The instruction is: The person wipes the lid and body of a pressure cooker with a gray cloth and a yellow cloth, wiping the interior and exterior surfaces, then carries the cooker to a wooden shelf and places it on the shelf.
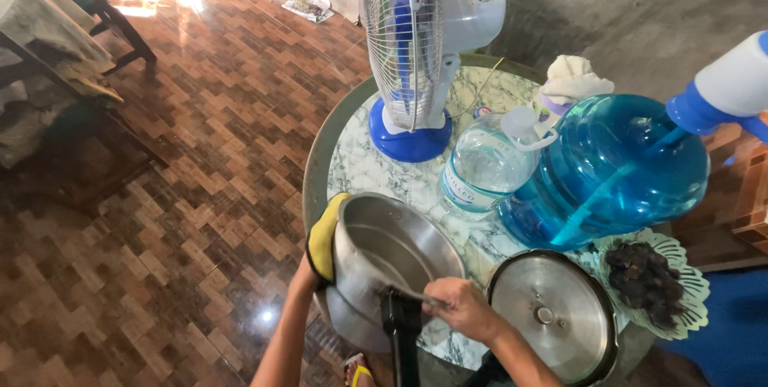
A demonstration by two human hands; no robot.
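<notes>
A: Head view, entry one. Steel pot [392, 263] sits tilted at the near-left edge of the round marble-patterned surface [364, 167]. Left hand [308, 271] presses a yellow cloth [323, 235] against the pot's outer wall; hand is mostly hidden behind the cloth, so I cannot tell its closure.

B: Right hand?

A: Right hand [460, 307] clenched over the pot's near rim, just above the black handle [402, 331].

B: Neighbours on the surface?

A: Steel lid [552, 315] lies flat just right of the pot, at the near edge. Plate of dark pieces [650, 279] at the near-right edge. Large blue water bottle [616, 167] on its side beyond the lid, clear jug [484, 167] touching it, white-and-blue fan [416, 51] at the far side.
</notes>
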